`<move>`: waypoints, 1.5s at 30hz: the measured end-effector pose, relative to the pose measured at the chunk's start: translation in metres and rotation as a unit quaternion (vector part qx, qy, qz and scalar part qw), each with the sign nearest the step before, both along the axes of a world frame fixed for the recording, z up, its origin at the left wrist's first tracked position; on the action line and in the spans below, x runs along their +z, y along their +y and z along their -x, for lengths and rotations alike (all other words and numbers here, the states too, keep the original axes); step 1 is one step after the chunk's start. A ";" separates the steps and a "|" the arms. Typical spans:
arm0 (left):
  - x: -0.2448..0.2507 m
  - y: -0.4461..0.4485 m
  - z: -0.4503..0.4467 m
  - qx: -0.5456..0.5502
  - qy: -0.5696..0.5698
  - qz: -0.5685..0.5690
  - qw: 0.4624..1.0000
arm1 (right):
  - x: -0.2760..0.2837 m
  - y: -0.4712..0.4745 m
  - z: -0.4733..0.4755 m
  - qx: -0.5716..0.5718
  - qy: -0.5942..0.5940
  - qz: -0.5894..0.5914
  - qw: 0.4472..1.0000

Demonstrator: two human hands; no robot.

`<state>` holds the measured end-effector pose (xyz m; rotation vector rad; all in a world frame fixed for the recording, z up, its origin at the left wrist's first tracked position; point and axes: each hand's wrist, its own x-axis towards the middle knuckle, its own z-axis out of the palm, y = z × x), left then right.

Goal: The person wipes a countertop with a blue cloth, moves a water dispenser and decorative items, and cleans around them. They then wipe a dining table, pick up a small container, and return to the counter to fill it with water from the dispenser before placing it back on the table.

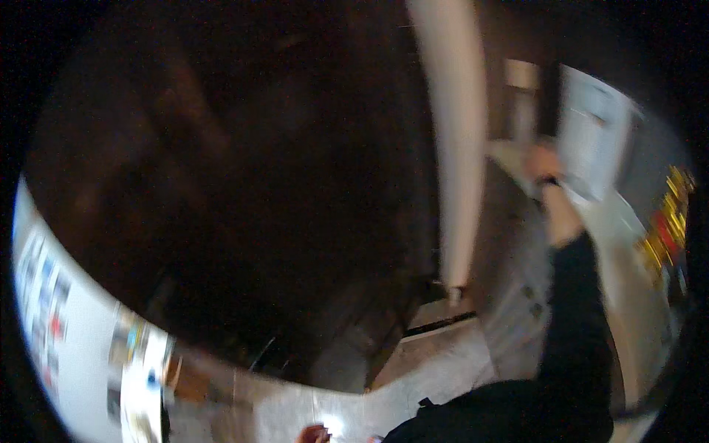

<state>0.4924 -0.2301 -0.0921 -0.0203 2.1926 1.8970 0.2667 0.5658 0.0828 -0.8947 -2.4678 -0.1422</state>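
Observation:
My right arm in a black sleeve stretches up the right side of the view. My right hand (543, 161), with a dark band at the wrist, is at a pale surface beside a white panel (592, 133). Motion blur hides its fingers, so I cannot tell whether it touches or holds anything. At the bottom edge, part of my left hand (314, 433) shows with its fingers bent; most of it is cut off, and what it may hold is unclear. A pale upright strip (460, 138), like a door frame or post, stands left of my right hand.
A large, very dark area (249, 183) fills the middle and left. Grey floor tiles (443, 360) and a dark floor strip (437, 325) lie below. Blurred yellow and red items (667, 227) are at far right. A white wall (83, 354) with pictures or papers curves along lower left.

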 end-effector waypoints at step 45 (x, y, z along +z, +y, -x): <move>-0.006 -0.339 -0.177 0.362 -0.071 -0.072 0.927 | -0.283 -0.783 -0.005 0.323 -0.491 -0.423 0.690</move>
